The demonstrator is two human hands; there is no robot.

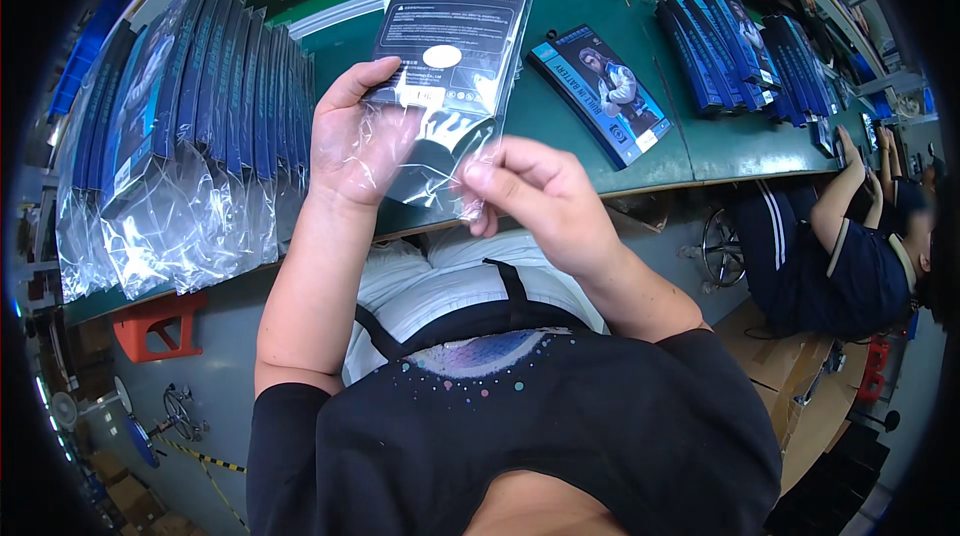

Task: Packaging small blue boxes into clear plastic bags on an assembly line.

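A flat dark box (450, 11), its printed back with a white oval sticker facing up, sits inside a clear plastic bag (440, 176). My left hand (350, 141) grips the box's lower left corner through the bag, the thumb lying on top. At the loose end of the film that hangs past the box, my right hand (545, 191) pinches the plastic between thumb and fingers. To the right, an unbagged blue and black box (602, 96) with a figure on its front lies on the green table (655, 141).
A row of bagged boxes (205, 86) stands upright at the left, loose film toward me. Stacks of similar boxes (715, 51) fill the far right. Beyond them sits another person (850, 256) at the table. An orange stool (160, 326) is on the floor at left.
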